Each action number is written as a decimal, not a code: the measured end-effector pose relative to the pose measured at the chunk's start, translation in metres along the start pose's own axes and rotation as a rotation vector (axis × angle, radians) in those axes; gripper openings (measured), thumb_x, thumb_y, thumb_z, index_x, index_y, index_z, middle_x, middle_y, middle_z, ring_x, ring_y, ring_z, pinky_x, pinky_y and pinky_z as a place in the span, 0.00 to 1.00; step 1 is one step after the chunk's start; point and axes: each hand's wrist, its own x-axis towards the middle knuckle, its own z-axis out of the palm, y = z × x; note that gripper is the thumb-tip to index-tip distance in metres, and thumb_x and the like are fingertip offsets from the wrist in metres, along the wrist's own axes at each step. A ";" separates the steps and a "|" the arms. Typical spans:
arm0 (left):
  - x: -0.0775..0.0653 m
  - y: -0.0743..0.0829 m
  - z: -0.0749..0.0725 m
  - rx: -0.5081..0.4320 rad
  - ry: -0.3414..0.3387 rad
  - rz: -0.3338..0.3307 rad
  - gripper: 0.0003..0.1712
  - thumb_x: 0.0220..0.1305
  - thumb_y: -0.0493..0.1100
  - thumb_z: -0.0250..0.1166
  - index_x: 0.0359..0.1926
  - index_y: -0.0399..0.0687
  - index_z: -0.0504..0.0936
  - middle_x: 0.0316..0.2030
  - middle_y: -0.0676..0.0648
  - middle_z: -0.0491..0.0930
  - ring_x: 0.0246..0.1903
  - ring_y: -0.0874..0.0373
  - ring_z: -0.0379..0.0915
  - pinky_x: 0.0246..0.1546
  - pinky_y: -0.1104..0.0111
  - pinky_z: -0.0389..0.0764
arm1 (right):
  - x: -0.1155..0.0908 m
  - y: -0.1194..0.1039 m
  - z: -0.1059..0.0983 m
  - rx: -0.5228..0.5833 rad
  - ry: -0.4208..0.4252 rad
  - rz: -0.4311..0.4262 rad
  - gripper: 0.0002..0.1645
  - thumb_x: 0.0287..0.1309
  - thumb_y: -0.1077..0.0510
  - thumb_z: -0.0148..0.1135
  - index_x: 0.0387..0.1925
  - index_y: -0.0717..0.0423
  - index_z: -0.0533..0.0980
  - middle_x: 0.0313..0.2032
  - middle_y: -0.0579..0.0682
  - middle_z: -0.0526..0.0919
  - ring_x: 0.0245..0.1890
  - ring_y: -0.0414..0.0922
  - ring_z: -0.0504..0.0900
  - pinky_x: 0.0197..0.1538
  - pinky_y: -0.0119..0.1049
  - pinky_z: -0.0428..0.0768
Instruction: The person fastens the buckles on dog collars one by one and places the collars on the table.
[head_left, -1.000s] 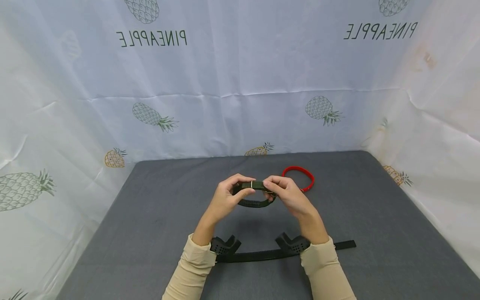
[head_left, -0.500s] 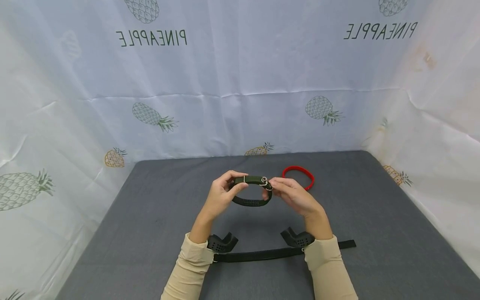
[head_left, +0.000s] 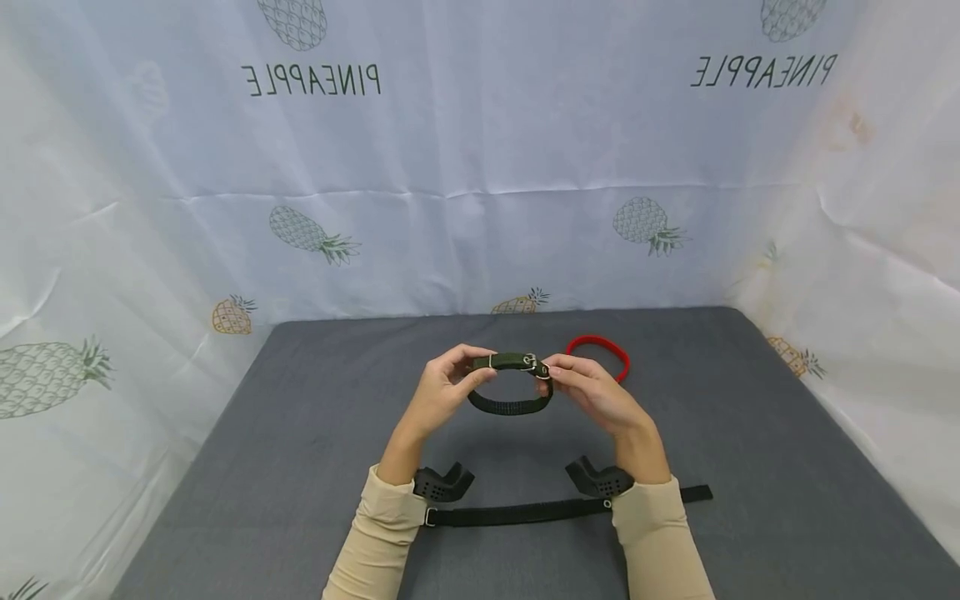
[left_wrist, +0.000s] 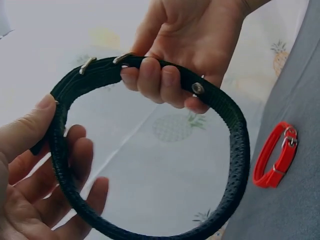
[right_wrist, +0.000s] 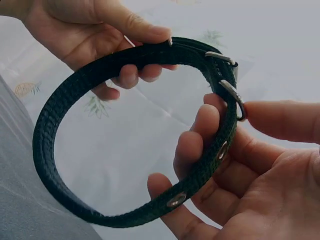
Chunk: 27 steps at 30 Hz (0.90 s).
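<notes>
A dark green collar [head_left: 510, 407], fastened into a ring, is held above the table between my two hands. My left hand [head_left: 435, 396] pinches its left side, thumb against the band beside a metal keeper loop. On the other side my right hand [head_left: 603, 400] grips the band by the buckle [head_left: 530, 362]. In the right wrist view the right thumb touches a metal D-ring [right_wrist: 234, 100], while other fingers curl behind the band near its metal eyelets [right_wrist: 176, 200]. The left wrist view shows the loop's textured inner lining [left_wrist: 239, 155].
A red collar [head_left: 597, 339], buckled into a loop, lies on the grey table [head_left: 337, 467] behind my right hand. Nearer me, a black collar [head_left: 517, 514] is stretched out flat, partly under my wrists. A white pineapple-print curtain [head_left: 465, 250] surrounds the table's back and sides.
My right hand has shifted from over the buckle to the collar's right side, uncovering the buckle. My left hand has moved slightly left. The last half second brings only a slight shift.
</notes>
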 end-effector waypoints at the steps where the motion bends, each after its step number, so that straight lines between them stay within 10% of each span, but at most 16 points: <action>1: 0.000 0.000 0.000 -0.006 -0.007 -0.010 0.15 0.63 0.35 0.64 0.50 0.33 0.79 0.41 0.34 0.80 0.35 0.71 0.74 0.41 0.75 0.80 | 0.000 0.000 0.000 0.004 -0.002 0.006 0.12 0.73 0.57 0.45 0.41 0.51 0.76 0.35 0.39 0.79 0.39 0.39 0.77 0.53 0.31 0.75; 12: 0.003 -0.008 -0.011 0.091 -0.054 -0.082 0.16 0.64 0.39 0.64 0.52 0.42 0.80 0.50 0.40 0.81 0.49 0.49 0.79 0.54 0.59 0.80 | 0.006 0.002 0.000 -0.031 0.003 0.048 0.10 0.73 0.56 0.46 0.42 0.56 0.74 0.34 0.41 0.78 0.39 0.41 0.75 0.54 0.34 0.74; 27: -0.012 -0.026 -0.040 0.240 -0.039 -0.114 0.12 0.66 0.42 0.62 0.49 0.44 0.82 0.46 0.41 0.82 0.46 0.53 0.79 0.51 0.66 0.80 | 0.015 0.010 -0.002 -0.196 0.055 0.152 0.18 0.72 0.57 0.49 0.49 0.71 0.70 0.37 0.46 0.77 0.47 0.44 0.72 0.58 0.42 0.67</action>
